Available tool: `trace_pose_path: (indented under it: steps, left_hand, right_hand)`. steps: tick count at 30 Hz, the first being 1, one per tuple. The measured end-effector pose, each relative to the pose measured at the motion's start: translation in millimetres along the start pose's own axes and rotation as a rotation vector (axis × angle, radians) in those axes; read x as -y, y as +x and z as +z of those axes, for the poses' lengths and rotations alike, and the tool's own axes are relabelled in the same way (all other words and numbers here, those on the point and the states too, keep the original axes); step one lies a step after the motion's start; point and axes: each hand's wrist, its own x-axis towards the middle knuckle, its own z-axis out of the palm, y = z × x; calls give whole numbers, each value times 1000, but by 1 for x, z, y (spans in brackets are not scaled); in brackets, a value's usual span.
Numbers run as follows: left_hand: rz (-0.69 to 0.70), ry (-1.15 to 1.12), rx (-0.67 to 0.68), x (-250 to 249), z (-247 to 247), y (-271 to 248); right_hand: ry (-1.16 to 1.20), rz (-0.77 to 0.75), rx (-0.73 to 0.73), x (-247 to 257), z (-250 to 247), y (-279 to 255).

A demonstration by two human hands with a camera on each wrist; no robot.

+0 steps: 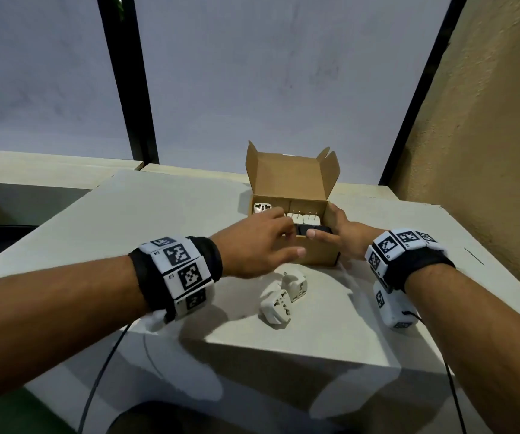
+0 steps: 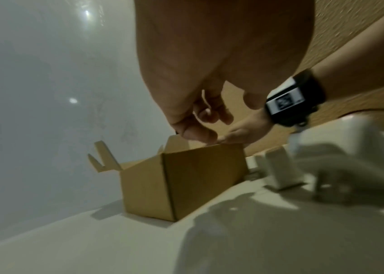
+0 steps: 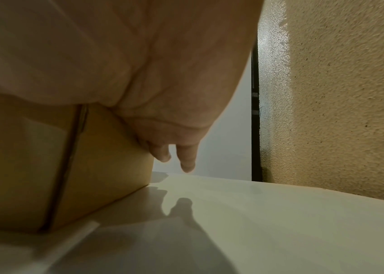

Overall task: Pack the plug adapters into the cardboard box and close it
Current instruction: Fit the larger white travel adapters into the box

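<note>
Hovering with loosely curled fingers, the left hand [image 1: 257,245] is easing a black adapter [image 1: 312,229] over the near rim of the cardboard box [image 1: 290,195], its long axis lying across the box, while the right hand [image 1: 340,233] is cupping the box's right wall. Two white adapters [image 1: 283,296] are waiting on the table [image 1: 158,214] just below the left wrist, nearer that hand. No brand or writing is legible; only square tracking markers are showing on the wristbands [image 1: 180,270].

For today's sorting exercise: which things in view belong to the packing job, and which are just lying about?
Job:
- open brown cardboard box
- black plug adapter at its near edge
- white plug adapters inside
- two white plug adapters on the table
- left hand
- right hand

Lying about:
- black cables
- white table
</note>
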Motion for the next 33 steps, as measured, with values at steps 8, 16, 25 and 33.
trace_pose_path:
  steps: [8, 16, 25, 33]
  left_hand:
    - [-211, -75, 211, -18, 19, -28]
    - [-231, -134, 306, -19, 12, -33]
    - [-136, -73, 374, -23, -26, -12]
    - [-121, -69, -4, -2, -44, 37]
  right_hand:
    - [-83, 48, -20, 6, -1, -7]
    - [-125, 72, -25, 8, -1, -8]
    - [-63, 46, -24, 1, 0, -2]
    - [-3, 10, -18, -2, 0, 1]
